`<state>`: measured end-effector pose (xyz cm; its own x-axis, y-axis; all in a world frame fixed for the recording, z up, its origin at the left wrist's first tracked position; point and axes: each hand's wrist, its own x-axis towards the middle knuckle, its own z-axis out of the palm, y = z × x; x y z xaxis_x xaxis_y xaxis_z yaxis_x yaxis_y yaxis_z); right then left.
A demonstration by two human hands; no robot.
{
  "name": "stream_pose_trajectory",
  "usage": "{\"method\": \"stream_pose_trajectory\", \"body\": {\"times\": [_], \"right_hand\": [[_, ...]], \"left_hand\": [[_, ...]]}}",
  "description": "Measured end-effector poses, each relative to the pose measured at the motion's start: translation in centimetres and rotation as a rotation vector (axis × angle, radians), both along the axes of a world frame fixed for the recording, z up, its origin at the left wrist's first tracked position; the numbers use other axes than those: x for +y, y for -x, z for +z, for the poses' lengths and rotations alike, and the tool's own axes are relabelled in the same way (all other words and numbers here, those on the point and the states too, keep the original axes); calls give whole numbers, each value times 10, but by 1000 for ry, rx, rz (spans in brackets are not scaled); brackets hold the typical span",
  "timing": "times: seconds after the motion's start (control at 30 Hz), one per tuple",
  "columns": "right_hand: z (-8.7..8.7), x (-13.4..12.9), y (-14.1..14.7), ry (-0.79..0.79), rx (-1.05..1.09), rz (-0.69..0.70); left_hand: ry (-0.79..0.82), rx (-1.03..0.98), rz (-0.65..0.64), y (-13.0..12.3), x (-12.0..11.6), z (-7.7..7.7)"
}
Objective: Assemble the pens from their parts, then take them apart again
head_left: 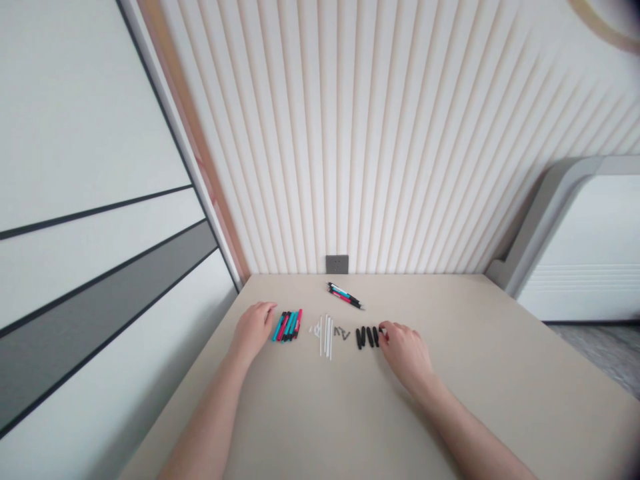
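Across the middle of the table [505, 393], pen parts lie in separate groups, side by side, in a row running from left to right. The left hand [253, 330] rests on the tabletop, its fingers loosely curled and open, holding nothing, just beside the coloured barrels [287, 325], a tight bunch of teal, red and black tubes lying roughly parallel. The right hand [405, 353] sits at the other end of the row, its fingertips [383, 331] drawn together at the last of the black barrels [369, 337], touching it or very nearly; whether they pinch some small piece cannot be told. Between these groups lie thin white sticks [326, 337], perhaps refills, with tiny white bits [315, 329] to their left and small dark springs [341, 333] to their right. Nearer the far edge, apart from the row, a few whole pens [345, 295] lie in a slim bundle, below a grey socket plate [337, 264] on the slatted wall. The sorting by kind, with gaps between groups, looks meant to keep each part easy to pick out, and the hands at either end leave the row unobstructed.
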<state>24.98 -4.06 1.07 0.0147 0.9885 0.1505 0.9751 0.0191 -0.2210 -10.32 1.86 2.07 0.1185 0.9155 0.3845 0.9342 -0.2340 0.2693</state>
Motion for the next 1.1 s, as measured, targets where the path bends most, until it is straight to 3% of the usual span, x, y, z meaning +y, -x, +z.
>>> {"method": "stream_pose_trajectory", "body": {"times": [0.17,0.37,0.47,0.57,0.8,0.97,1.1], "right_hand": [[-1,0,2,26,-10,11],[-2,-1,0,-68,58,48],[1,-2,3,-143,125,139],[8,-3,16,-180,178,321],[30,22,96,-84,197,686],[30,58,164,26,145,747],[27,72,192,87,35,756]], "left_hand": [[78,6,-60,-6,-2,-4],[125,20,-83,-8,-3,-4],[121,7,-57,-6,-3,-5],[137,-16,-22,-4,-3,-7],[133,-68,104,4,1,-14],[99,-96,194,13,3,-13],[81,-106,234,17,1,-11]]}}
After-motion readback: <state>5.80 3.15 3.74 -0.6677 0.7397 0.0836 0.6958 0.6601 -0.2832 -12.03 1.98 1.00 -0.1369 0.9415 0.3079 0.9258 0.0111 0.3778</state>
